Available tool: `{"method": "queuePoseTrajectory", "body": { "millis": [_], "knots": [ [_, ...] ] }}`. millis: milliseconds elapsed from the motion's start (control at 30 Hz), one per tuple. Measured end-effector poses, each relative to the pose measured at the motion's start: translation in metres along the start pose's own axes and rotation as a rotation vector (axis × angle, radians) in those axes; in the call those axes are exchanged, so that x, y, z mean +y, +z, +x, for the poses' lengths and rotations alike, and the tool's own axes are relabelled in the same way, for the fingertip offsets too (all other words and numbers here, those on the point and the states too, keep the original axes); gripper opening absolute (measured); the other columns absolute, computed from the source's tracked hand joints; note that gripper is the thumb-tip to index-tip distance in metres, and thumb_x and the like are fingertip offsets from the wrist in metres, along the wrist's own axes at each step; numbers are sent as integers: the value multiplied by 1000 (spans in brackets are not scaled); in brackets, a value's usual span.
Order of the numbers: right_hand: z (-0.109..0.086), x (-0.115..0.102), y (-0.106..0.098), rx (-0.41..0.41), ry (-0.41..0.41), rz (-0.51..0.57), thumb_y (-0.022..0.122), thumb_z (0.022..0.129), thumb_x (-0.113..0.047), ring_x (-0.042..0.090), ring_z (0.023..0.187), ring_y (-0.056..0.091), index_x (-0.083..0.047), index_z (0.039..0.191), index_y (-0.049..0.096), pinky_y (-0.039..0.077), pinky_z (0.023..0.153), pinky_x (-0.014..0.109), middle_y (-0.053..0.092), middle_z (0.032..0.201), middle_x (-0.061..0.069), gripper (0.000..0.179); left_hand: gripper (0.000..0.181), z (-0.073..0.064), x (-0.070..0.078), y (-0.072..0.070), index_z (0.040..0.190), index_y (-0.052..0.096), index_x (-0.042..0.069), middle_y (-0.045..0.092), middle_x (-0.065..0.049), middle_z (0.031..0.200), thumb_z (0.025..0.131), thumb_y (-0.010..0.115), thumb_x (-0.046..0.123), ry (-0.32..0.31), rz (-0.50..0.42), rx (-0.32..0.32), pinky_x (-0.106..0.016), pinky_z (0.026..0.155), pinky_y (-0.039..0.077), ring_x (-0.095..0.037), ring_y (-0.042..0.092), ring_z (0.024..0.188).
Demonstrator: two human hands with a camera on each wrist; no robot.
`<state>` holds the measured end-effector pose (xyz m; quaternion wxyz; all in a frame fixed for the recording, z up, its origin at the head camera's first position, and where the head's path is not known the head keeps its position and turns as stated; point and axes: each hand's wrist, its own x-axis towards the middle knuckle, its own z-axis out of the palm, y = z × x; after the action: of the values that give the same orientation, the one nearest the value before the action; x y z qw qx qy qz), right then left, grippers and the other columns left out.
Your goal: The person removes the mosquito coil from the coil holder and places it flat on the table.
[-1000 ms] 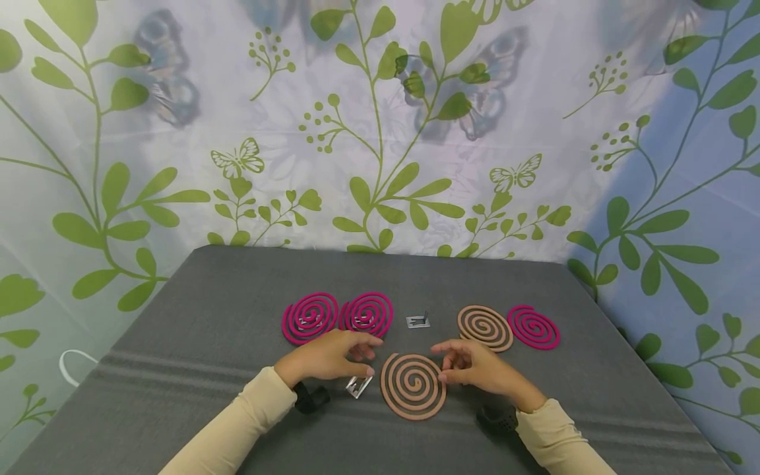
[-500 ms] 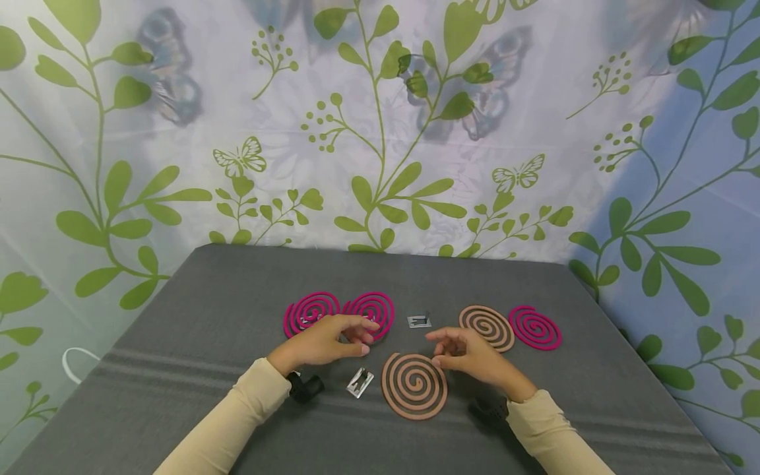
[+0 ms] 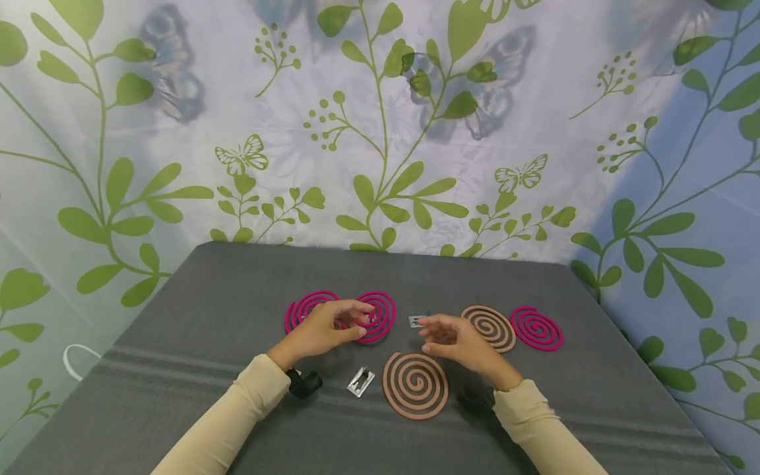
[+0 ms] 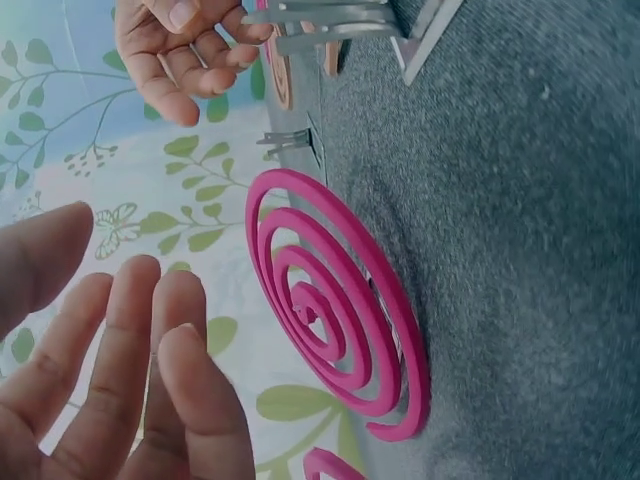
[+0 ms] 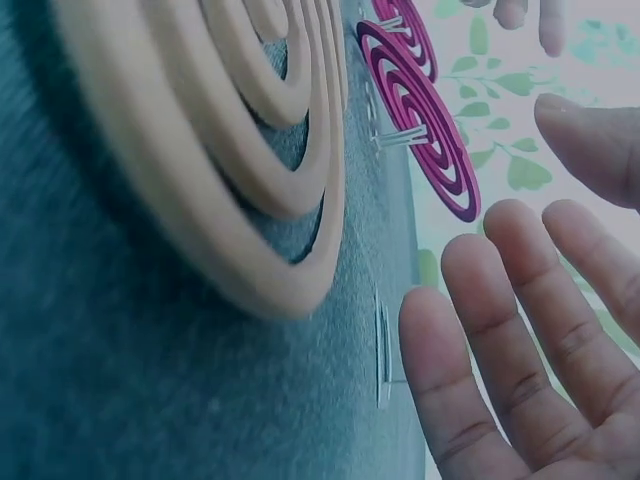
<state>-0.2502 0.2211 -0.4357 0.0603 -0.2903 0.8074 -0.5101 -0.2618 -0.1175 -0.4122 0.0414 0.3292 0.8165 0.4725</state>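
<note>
My left hand (image 3: 325,331) is raised with loosely bent fingers, holding nothing. It overlaps two pink mosquito coils, the left one (image 3: 290,320) and the right one (image 3: 389,316), each above a metal coil stand. My right hand (image 3: 466,342), fingers also loosely bent, holds nothing. Its fingertips overlap a small metal stand (image 3: 414,321) in the head view. In front of both hands a tan mosquito coil (image 3: 417,382) lies flat on the table. Left of it lies another metal stand (image 3: 360,382). The left wrist view shows a pink coil (image 4: 305,300) tilted beyond my fingers.
On the right side of the grey table (image 3: 237,277) a second tan coil (image 3: 488,328) lies beside a third pink coil (image 3: 536,328). A patterned curtain (image 3: 380,132) hangs behind the table. A white loop (image 3: 68,366) shows at the left edge.
My left hand has moved back and slightly left, uncovering the near stand. My right hand has moved from the front tan coil's edge back and left toward the far stand.
</note>
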Motion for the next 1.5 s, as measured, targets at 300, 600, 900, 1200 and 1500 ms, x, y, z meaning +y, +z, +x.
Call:
{"method": "queuePoseTrajectory", "body": {
  "millis": [300,600,900,1200,1500],
  "knots": [
    [13,-1,6,0,26,16,80,97,-2,42,111,70,13,146,56,59,94,34,69,126,31,57,52,0,-5,-6,148,58,-8,74,-24,124,101,76,7,-52,-54,-11,-30,86,56,-19,72,101],
    [29,-2,13,-3,63,-23,81,98,-5,29,107,72,11,154,50,59,93,37,69,127,30,66,64,-1,-8,-12,158,46,-8,71,-28,130,102,75,6,-115,-102,-40,-28,86,57,-28,74,108],
    [46,-6,23,6,141,-108,82,99,-12,32,107,72,6,157,49,59,95,50,74,123,20,68,66,-2,-12,-15,158,44,-9,70,-30,129,102,75,4,-146,-128,-57,-32,75,58,-31,76,106],
    [62,-2,29,6,207,-66,80,100,-11,33,103,74,4,161,43,61,81,43,74,118,19,74,68,-2,-13,-20,160,40,-10,70,-30,126,102,73,4,-189,-148,-85,-29,71,56,-15,72,93],
    [75,-3,35,33,262,-14,83,97,-7,18,87,73,0,160,48,59,71,36,75,111,14,73,69,-1,-14,-23,161,38,-11,71,-29,122,103,72,2,-224,-148,-102,-28,70,55,-33,71,88]
  ]
}}
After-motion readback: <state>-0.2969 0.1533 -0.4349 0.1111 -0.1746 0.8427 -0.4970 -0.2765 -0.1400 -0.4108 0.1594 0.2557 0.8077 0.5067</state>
